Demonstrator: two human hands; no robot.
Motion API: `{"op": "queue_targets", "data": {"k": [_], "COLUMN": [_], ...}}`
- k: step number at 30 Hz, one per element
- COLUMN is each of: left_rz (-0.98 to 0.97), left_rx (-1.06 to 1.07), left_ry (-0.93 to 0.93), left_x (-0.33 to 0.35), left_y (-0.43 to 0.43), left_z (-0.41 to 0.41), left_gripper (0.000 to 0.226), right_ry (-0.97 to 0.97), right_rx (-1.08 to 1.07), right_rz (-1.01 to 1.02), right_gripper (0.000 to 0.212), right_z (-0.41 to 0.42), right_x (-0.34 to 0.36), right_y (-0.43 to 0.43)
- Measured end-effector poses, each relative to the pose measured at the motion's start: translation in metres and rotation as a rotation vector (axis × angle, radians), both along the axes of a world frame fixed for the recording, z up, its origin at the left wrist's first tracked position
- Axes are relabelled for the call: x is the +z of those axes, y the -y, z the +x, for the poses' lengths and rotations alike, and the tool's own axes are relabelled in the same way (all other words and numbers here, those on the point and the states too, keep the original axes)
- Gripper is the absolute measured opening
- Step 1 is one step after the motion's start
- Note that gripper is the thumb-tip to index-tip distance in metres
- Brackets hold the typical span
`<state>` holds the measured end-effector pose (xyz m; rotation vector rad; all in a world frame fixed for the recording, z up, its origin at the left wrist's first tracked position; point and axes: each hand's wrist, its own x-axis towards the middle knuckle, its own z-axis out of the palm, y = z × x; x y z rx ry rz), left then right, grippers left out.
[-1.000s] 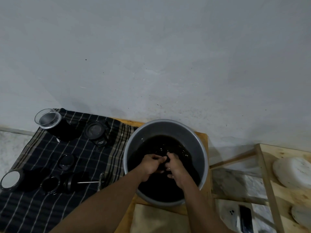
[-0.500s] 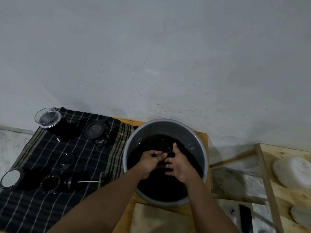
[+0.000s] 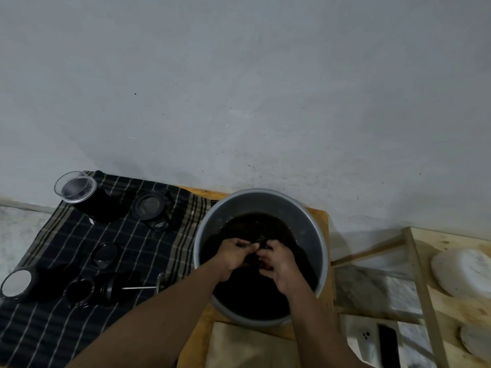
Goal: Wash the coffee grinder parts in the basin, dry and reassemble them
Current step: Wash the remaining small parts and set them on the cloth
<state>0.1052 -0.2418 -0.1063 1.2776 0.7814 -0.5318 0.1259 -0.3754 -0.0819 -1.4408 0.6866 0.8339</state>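
Plain grey wall [image 3: 239,75], scuffed; dim, even light. Wooden worktop [image 3: 321,215] set against it. Pale wooden frame [image 3: 420,274] at right. Speckled grey surface [image 3: 16,229] at left.

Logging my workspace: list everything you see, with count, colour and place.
basin: one, grey, centre, dark water
dark part: one, black, in basin
checked cloth: one, black, left
clear-topped container: one, black, cloth's far corner
round piece: one, black, beside it
rings: two, black, on cloth
white-faced cylinder: one, black, cloth's left edge
shafted piece: one, black, near basin
wooden table: one, tan, under basin
white lumps: two, right
phone: one, black, lower right
left hand: in basin, gripping part
right hand: likewise
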Motion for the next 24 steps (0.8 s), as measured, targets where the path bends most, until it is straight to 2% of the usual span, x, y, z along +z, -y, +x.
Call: {"op": "queue_targets", "data": {"k": [3,5,8,11,14,17,19,21,24], "left_rz": [-0.066,-0.074,-0.092,-0.121,-0.11,-0.107,-0.136,-0.157,-0.16], "left_rx": [0.006,0.011,0.018,0.024,0.046,0.031,0.102,0.163,0.183], "left_ry": [0.016,0.018,0.054,0.08,0.112,0.104,0.091,0.091,0.061], "left_x": [0.003,0.004,0.002,0.003,0.003,0.004,0.006,0.011,0.016], "left_y": [0.002,0.002,-0.001,0.001,0.003,-0.003,-0.003,-0.001,0.0], "left_z": [-0.002,-0.002,-0.002,-0.001,0.001,0.0,0.002,0.006,0.012], "left_gripper": [0.019,0.018,0.024,0.029,0.033,0.036,0.037,0.034,0.031], "right_ry": [0.095,0.094,0.056,0.071,0.013,-0.011,-0.026,-0.058,-0.04], "right_rx": [0.148,0.192,0.12,0.105,-0.013,0.069,0.02,-0.119,-0.158], "right_rz": [-0.079,-0.076,0.005,-0.039,0.085,0.053,0.123,0.189,0.164], "right_gripper": [0.032,0.041,0.049,0.051,0.057,0.062,0.054,0.038,0.025], "right_z": [-0.001,-0.003,-0.005,0.003,0.006,0.004,0.005,0.006,0.0], "right_x": [0.002,-0.003,-0.004,0.001,-0.002,-0.005,0.0,0.003,0.001], "right_y": [-0.006,-0.006,-0.004,-0.002,0.002,0.003,0.004,0.006,0.004]}}
